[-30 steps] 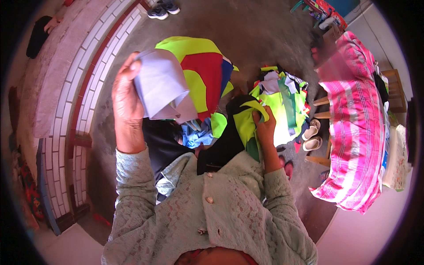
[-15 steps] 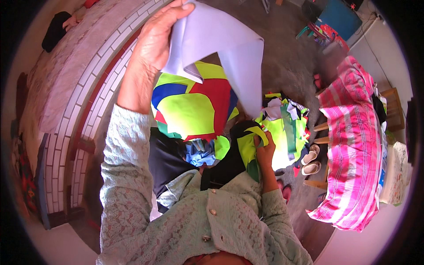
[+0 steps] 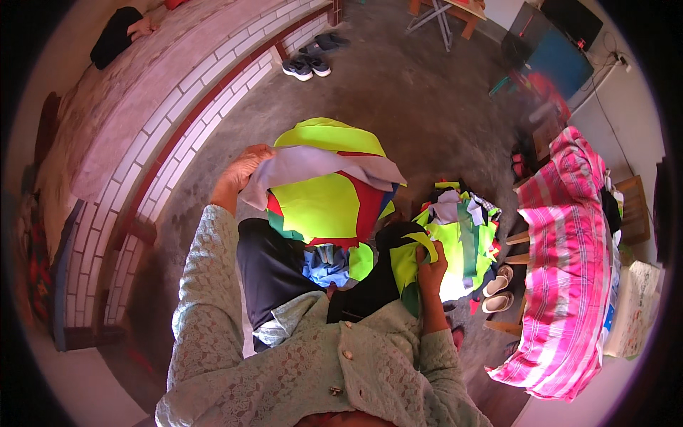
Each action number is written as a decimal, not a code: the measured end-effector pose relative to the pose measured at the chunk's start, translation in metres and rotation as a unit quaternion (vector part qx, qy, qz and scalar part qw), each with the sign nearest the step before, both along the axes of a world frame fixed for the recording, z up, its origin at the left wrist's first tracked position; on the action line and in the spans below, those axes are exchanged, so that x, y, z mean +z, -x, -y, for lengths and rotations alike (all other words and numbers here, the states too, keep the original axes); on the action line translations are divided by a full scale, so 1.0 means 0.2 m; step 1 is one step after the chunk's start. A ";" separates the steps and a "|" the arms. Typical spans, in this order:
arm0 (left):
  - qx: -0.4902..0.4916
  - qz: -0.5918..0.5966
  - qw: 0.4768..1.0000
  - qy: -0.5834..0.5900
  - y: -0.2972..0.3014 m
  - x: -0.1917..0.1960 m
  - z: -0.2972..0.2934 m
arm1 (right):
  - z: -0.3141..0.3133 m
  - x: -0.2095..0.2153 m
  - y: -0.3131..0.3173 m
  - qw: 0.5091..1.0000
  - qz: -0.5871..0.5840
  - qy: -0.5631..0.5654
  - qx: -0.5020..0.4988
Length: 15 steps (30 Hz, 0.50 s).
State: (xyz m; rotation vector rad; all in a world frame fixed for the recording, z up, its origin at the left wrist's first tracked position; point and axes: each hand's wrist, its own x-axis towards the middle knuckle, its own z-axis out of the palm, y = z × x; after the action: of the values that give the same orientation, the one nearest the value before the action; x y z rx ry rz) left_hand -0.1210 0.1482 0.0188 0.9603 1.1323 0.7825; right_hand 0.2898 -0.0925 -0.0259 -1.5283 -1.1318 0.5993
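Note:
My left hand (image 3: 245, 168) is closed on one end of a pale lavender-grey cloth piece (image 3: 313, 162). The cloth stretches to the right, draped across a pile of patchwork fabric (image 3: 316, 206) in neon yellow, red, blue and green in front of my knees. Over my right thigh, my right hand (image 3: 431, 270) grips a neon-yellow cloth scrap (image 3: 403, 266), with dark green fabric below it. Between my legs lies crumpled blue fabric (image 3: 324, 265), beside a rounded neon-green piece (image 3: 361, 260). A heap of mixed scraps (image 3: 453, 267) spreads on the floor just right of my right hand.
A pink plaid cloth (image 3: 562, 285) covers a wooden-legged seat at right, with pale slippers (image 3: 496, 290) beside it. Dark shoes (image 3: 306, 67) stand far ahead by a raised white-tiled ledge (image 3: 167, 132). Part of another person (image 3: 117, 37) shows on the ledge at upper left.
My left hand has come down and toward me, lowering the raised lavender-grey cloth onto the patchwork pile. My right hand still grips the neon-yellow scrap. The view has tilted up somewhat.

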 end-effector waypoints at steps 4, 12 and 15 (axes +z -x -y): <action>0.067 -0.058 0.996 -0.028 -0.06 0.05 0.04 | 0.00 -0.03 -0.01 1.000 0.018 -0.012 -0.004; 0.000 -0.037 0.999 -0.034 -0.46 0.44 0.07 | 0.01 -0.02 -0.01 1.000 -0.012 -0.006 0.004; -0.111 -0.018 0.993 -0.032 -0.62 0.62 0.02 | 0.00 0.00 0.00 1.000 -0.023 0.005 0.000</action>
State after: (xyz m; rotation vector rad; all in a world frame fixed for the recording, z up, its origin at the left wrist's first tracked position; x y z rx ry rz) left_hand 0.0029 0.1448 0.1428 1.1370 1.0164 0.6266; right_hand 0.2890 -0.0933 -0.0258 -1.5161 -1.0951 0.6385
